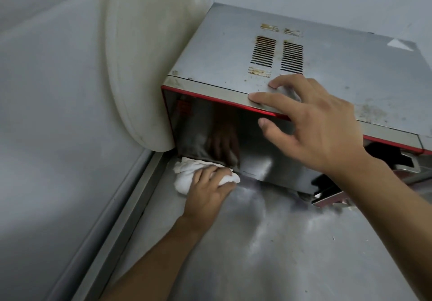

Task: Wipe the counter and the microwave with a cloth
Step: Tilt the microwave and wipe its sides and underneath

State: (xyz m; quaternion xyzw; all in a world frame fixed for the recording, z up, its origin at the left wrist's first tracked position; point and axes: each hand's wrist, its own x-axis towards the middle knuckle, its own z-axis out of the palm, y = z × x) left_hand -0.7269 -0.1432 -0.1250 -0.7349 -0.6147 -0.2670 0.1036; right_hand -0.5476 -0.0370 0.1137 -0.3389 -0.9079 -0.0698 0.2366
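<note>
Two hands, one dirty corner

We bunch the cloth (182, 179) in our left hand (208, 190), fingers curled round it, and press it on the steel counter (257, 249) against the lower left corner of the microwave (224, 50), where grime likely gathers. Our right hand (313, 125) lies spread on the top front edge, gripping nothing, probably so the oven does not slide.
</note>
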